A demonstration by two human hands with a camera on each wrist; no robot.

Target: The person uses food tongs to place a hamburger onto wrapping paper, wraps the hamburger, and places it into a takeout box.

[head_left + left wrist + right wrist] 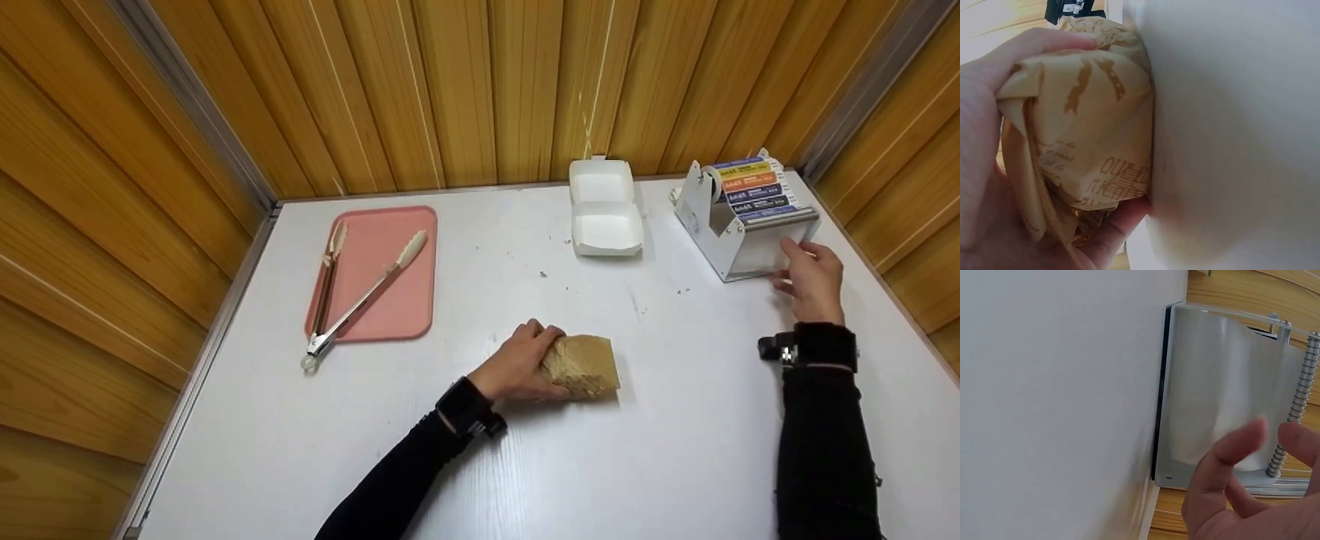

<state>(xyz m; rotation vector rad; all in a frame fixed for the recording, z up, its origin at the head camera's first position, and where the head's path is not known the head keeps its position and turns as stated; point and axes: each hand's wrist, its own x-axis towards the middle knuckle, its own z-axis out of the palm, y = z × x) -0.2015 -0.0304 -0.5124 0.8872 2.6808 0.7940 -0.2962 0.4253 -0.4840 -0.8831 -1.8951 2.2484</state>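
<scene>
By the left hand [529,364], bent round its side, a brown paper bundle [583,367] is held on the white table [600,465]. The right hand [816,283] is loosely bent — thumb and finger apart — near the front of the label stand [757,259]. Farther off, a white box [609,229] is spread open, and tongs [367,295] are laid over a pink tray [375,240].

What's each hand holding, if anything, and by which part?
The left hand holds the paper-wrapped bundle around its left end. The right hand holds nothing visible.
</scene>
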